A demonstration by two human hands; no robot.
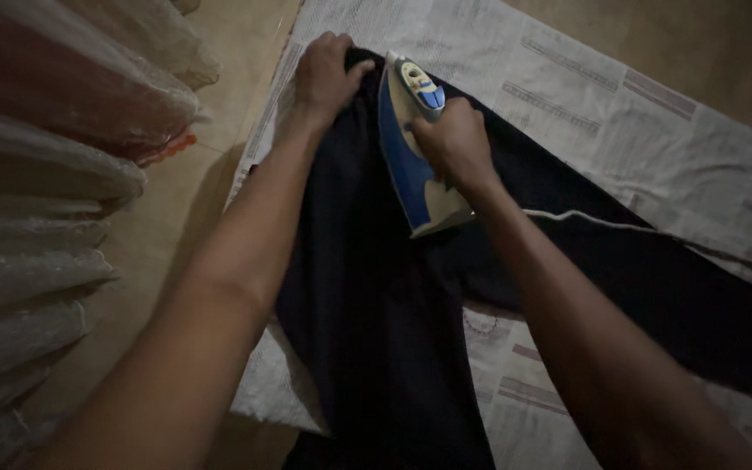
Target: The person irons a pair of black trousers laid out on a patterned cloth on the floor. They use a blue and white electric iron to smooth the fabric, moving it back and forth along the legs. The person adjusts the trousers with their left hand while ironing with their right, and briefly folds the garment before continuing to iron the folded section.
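A dark garment [376, 296] lies spread over sheets of newspaper [585, 113] on the floor. My right hand [454, 144] grips the handle of a blue and white clothes iron [411, 165] that rests on the cloth near its far end. My left hand [324, 74] presses down on the far edge of the garment, just left of the iron's tip. A white cord [585, 219] runs from the iron to the right across the fabric.
Layers of pale, lacy fabric [36, 218] and a reddish cloth [63, 87] are piled along the left. Tan floor [193, 200] shows between that pile and the newspaper. A second leg of the garment stretches to the right edge.
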